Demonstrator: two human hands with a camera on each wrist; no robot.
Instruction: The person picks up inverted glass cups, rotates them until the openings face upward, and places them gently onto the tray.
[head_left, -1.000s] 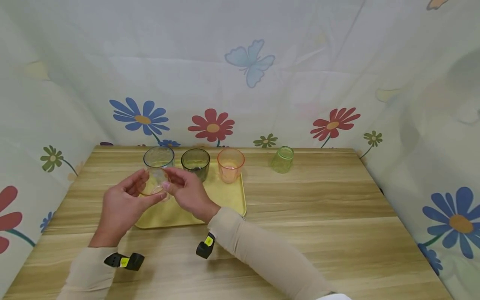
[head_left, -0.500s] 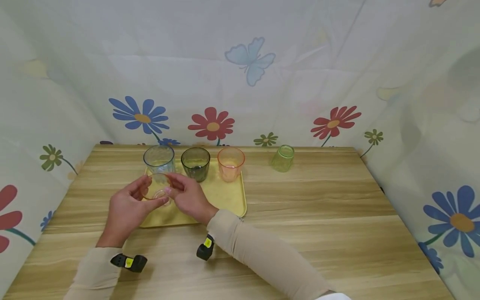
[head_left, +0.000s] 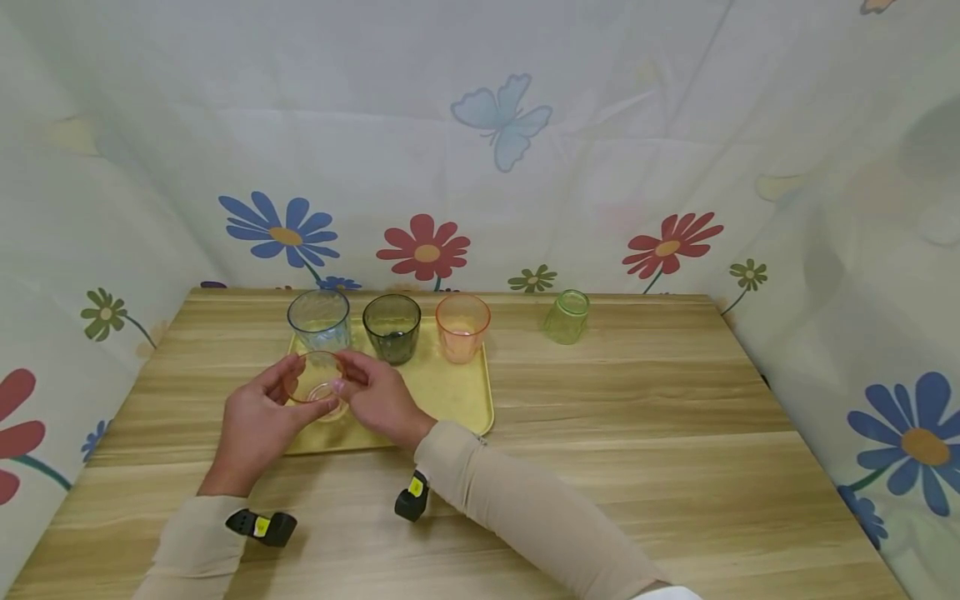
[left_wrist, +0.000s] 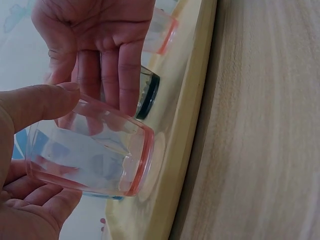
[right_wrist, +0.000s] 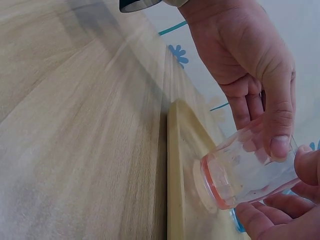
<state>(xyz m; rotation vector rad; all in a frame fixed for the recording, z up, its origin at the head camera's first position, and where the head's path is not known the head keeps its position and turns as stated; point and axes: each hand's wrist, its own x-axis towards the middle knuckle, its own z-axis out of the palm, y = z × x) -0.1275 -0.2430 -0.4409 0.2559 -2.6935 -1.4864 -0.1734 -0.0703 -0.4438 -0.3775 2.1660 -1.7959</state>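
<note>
Both hands hold a transparent pale orange-pink cup (head_left: 321,390) over the front left of the yellow tray (head_left: 442,400). My left hand (head_left: 258,421) grips its left side, thumb toward me. From the right my right hand (head_left: 384,402) grips it, thumb against the near wall. In the left wrist view the cup (left_wrist: 100,155) stands with its thick pink base close over the tray (left_wrist: 172,165). Behind it, in a row along the tray's back, are a blue-rimmed cup (head_left: 318,321), a dark grey-green cup (head_left: 392,332) and an orange-pink cup (head_left: 462,333), all mouth up.
A green cup (head_left: 567,321) stands mouth down on the wooden table (head_left: 637,417), right of the tray. A white cloth (head_left: 337,133) printed with flowers hangs behind the table and along both sides.
Both hands have moved the held cup slightly toward me and down over the tray, and its rim now sits lower in the head view. The other cups have not moved.
</note>
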